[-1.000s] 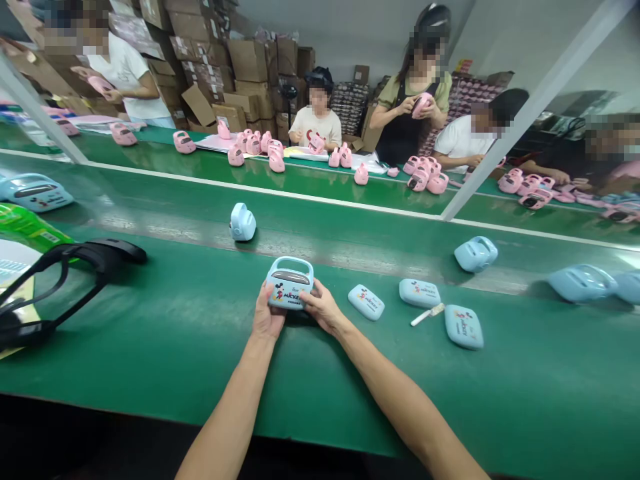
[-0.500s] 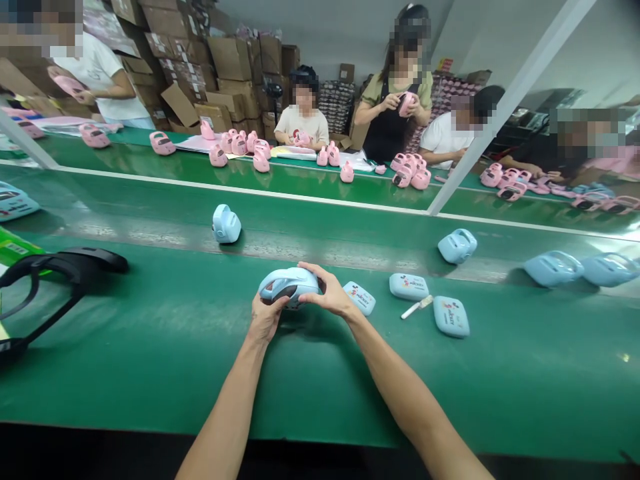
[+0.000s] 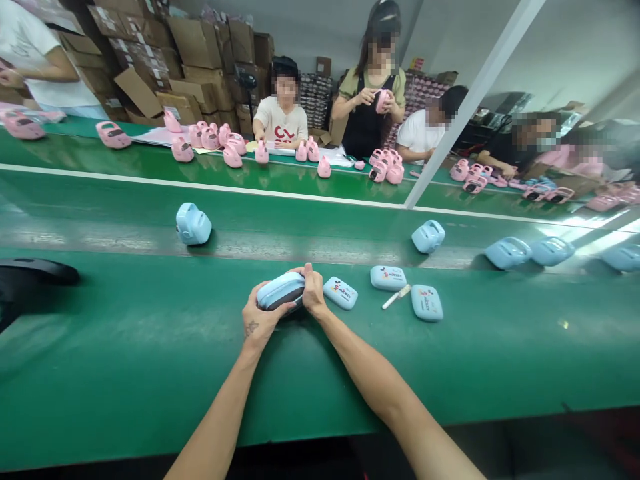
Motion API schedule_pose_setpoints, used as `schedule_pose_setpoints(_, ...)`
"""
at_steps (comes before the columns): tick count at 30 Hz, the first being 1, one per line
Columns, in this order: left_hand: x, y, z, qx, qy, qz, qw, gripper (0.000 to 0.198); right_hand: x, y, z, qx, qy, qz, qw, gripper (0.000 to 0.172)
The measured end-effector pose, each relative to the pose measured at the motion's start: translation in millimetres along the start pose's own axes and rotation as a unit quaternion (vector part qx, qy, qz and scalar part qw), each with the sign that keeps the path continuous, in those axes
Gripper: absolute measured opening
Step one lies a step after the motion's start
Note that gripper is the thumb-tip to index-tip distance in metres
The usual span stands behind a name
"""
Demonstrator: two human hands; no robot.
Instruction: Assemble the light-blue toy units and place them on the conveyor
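Observation:
Between my hands is a light blue plastic housing (image 3: 283, 291) with a dark panel on its near side, held just above the green work surface. My left hand (image 3: 260, 317) wraps its left end, thumb lying along the dark panel. At the other end my right hand (image 3: 313, 291) grips it, thumb pointing up; some of its fingers are hidden behind. Just right of that hand lies a light blue cover (image 3: 341, 293) with a printed cartoon and lettering. Two similar covers, one farther back (image 3: 389, 278) and one to the right (image 3: 427, 303), flank a white pen-like stick (image 3: 397, 297).
Blue handled housings stand on the belt beyond, one at left (image 3: 193, 224), another at right (image 3: 429, 237), several farther right. A black strap-like object (image 3: 37, 272) lies at the left edge. Past a white rail (image 3: 200, 185), co-workers handle pink housings (image 3: 113, 135). A slanted post (image 3: 450, 143) rises there.
The blue housing has turned in my hands; its handle loop no longer shows. My right hand has changed its grip, thumb now up. The whole view has shifted, moving most things leftward.

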State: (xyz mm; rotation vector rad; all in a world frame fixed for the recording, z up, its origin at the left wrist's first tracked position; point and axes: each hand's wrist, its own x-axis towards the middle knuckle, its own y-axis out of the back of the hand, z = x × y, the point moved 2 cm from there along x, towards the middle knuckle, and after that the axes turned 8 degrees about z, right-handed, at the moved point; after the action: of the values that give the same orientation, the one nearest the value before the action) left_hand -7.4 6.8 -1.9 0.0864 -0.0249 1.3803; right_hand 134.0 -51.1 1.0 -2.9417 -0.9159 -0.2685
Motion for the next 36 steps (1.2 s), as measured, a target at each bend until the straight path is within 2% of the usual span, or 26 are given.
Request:
schedule_pose_setpoints(6,2.9,0.8,-10.5,0.003,-0.034,-0.059,0.998,0.085,11.3,1.4,23.9,0.037,-0.073,0.067,0.994,0.084)
schedule_pose_setpoints(11,3.7,2.0,-7.9,0.009,-0.028,-0.052,0.998,0.079,11.9,-2.8,38.2,0.063,-0.118,0.113,0.985,0.077)
schedule_pose_setpoints(15,7.9,6.4,-10.3,-0.069,-0.015,-0.044,0.997,0.066,-4.5,-15.6,38.8,0.074,-0.12,0.112,0.984,0.075)
schedule_pose_setpoints(18,14.6,15.2,-14.2,-0.127,-0.006,0.012,0.992,0.064,-26.9,-26.9,31.4,0.096,-0.091,0.044,0.99,0.072)
schedule_pose_setpoints(22,23.9,29.3,-16.2,-0.143,0.03,0.075,0.986,0.076,-51.5,-31.8,13.2,0.126,-0.017,-0.153,0.98,0.067)
schedule_pose_setpoints(25,26.6,37.8,-13.8,-0.137,0.021,0.106,0.985,0.075,-57.4,-27.4,3.5,0.097,0.043,-0.237,0.966,0.071)
schedule_pose_setpoints(28,26.4,42.2,-11.5,-0.119,0.002,0.115,0.986,0.072,-57.9,-25.4,1.1,0.071,0.069,-0.267,0.959,0.087)
schedule_pose_setpoints(30,26.4,43.2,-11.0,-0.117,-0.002,0.116,0.986,0.07,-58.2,-26.2,1.1,0.065,0.078,-0.275,0.956,0.089)
schedule_pose_setpoints(33,27.7,41.5,-10.6,-0.128,0.012,0.106,0.986,0.07,-57.4,-27.4,2.3,0.048,0.077,-0.257,0.962,0.082)
schedule_pose_setpoints(36,29.6,36.9,-8.3,-0.181,0.048,0.046,0.981,0.073,-53.1,-26.7,5.6,0.072,0.03,-0.225,0.971,0.073)
